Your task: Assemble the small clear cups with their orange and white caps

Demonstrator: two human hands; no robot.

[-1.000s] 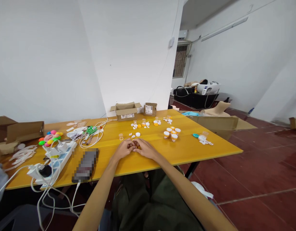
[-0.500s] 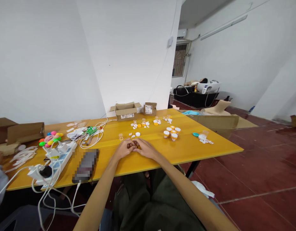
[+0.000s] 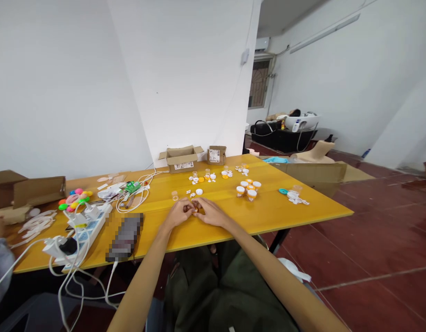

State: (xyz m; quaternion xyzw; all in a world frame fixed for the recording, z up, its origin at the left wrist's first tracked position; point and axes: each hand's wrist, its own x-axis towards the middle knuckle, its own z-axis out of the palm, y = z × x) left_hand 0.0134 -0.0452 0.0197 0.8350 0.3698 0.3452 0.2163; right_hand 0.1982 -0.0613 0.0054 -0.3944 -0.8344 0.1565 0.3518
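Note:
My left hand (image 3: 180, 213) and my right hand (image 3: 211, 213) meet above the front part of the yellow table (image 3: 213, 230). Their fingertips pinch together around a small whitish and orange piece (image 3: 196, 210), mostly covered by the fingers; its kind I cannot make out. Just beyond the hands lie a round white lid (image 3: 199, 192) and a few small white parts (image 3: 188, 192). A clear plastic cup (image 3: 174, 195) stands beyond my left hand. To the right is a cluster of several small cups with white and orange lids (image 3: 251, 195).
Further back lie small piles of white and orange parts (image 3: 208, 176) before two cardboard boxes (image 3: 181, 162). A teal ring (image 3: 283, 191) and white pieces (image 3: 296, 198) lie right. Left are a phone (image 3: 126, 237), a power strip (image 3: 90, 230), cables and another person's sleeve (image 3: 2, 263).
The fingers have shifted slightly, and a bit of the whitish and orange piece now shows between them. The camera view has moved a little; the table things stay put.

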